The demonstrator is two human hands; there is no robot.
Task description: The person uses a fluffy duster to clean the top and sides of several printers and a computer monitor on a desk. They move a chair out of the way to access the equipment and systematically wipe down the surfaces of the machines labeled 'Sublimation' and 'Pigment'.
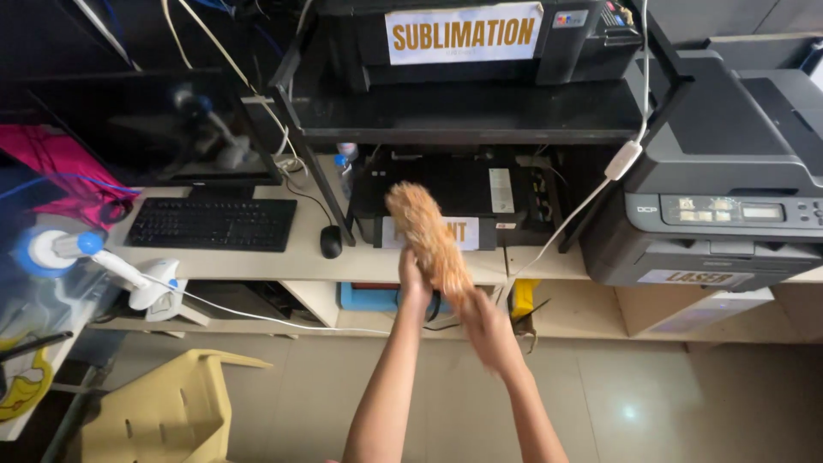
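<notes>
- Right hand (490, 330): nearest the camera, forearm rising from the lower edge and angled left; the hand is motion-blurred, at the lower end of the fluffy orange-brown duster (429, 238). Whether its grip is closed on the duster cannot be told.
- Left hand (414, 279): forearm extended almost straight up the frame, the hand raised and touching the left side of the duster's brush head; the fingers are hidden against the fibres, so its grip cannot be told either.
- The duster: tilted, head up and to the left, held in the air in front of the bench edge and the black printer (514, 201) on the lower level.
- Pale wooden bench (291, 257): carries a black keyboard (213, 224), a black mouse (331, 241) and a dark monitor (163, 129) on the left.
- Grey laser printer (729, 189): right end of the bench.
- Black shelf (480, 116): farthest, above the lower printer, bearing a second black printer (583, 34).
- Yellow plastic chair (163, 411): on the floor, lower left.
</notes>
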